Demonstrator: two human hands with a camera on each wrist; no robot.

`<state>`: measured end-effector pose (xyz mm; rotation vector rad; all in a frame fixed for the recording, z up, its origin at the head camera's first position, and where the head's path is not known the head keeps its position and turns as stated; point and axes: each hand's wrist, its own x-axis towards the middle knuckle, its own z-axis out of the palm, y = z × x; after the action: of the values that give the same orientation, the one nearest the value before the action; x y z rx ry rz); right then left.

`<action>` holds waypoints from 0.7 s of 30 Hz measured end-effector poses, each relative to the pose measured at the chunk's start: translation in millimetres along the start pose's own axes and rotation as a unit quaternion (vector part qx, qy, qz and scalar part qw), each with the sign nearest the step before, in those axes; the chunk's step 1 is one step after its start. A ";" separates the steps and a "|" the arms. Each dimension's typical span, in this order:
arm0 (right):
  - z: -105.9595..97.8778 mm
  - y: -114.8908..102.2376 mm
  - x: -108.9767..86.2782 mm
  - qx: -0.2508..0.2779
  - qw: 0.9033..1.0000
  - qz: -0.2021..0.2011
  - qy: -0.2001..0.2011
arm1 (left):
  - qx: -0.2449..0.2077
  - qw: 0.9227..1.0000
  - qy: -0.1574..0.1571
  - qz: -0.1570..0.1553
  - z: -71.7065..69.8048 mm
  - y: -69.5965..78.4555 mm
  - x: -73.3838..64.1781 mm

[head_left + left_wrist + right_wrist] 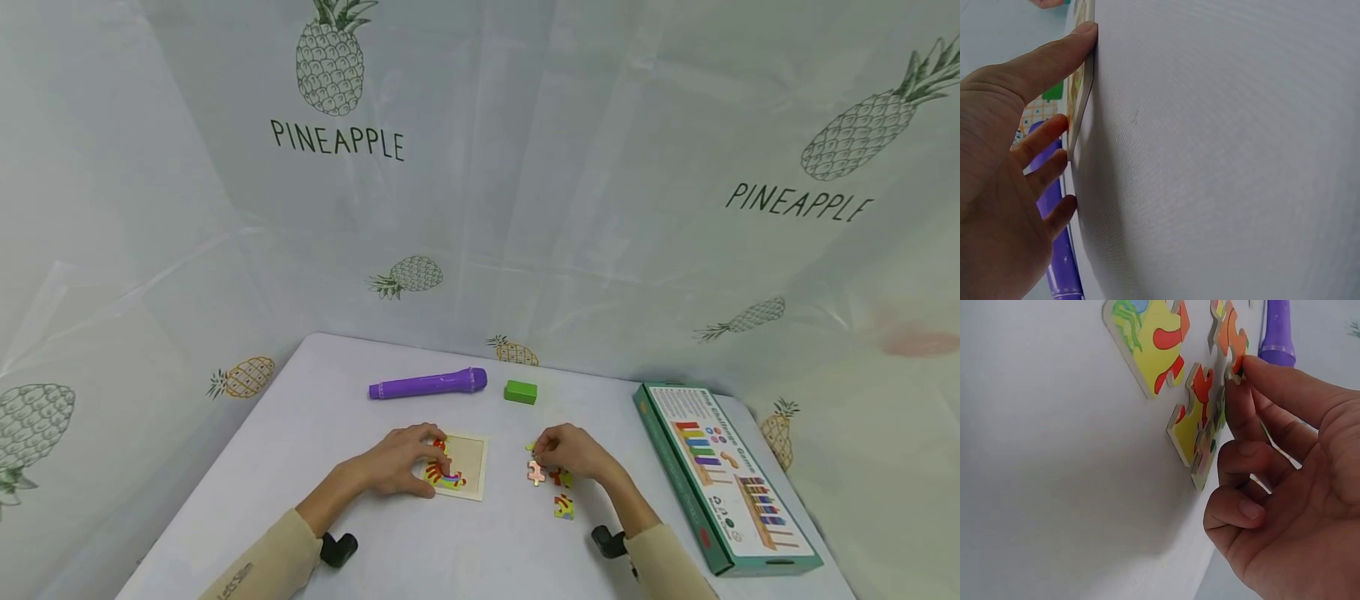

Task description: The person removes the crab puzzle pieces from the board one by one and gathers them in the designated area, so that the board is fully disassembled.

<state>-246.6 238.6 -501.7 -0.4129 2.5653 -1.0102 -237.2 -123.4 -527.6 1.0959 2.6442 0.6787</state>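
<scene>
Right grip (573, 452): piece (1229, 339) was pinched | left grip (393, 461): spread over tray (469, 458)'s left edge | slip was risked by edge-only hold

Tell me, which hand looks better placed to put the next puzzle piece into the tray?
Probably the right hand: it is at the loose puzzle pieces and seems to pinch one. The left hand touches the tray, away from those pieces, and could steady it.
</scene>
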 end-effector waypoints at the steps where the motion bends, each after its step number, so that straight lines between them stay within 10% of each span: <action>1: 0.0 0.8 0.3 -0.002 1.000 0.001 0.001 | -0.001 1.000 0.000 -0.001 -0.1 0.0 0.0; 21: 5.3 5.9 1.7 -0.016 0.999 0.031 0.022 | 0.003 1.000 0.005 0.001 1.7 -1.3 -0.3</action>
<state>-246.7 239.0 -509.8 -0.3215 2.6197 -0.9695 -237.2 -123.9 -529.8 1.1009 2.6548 0.6803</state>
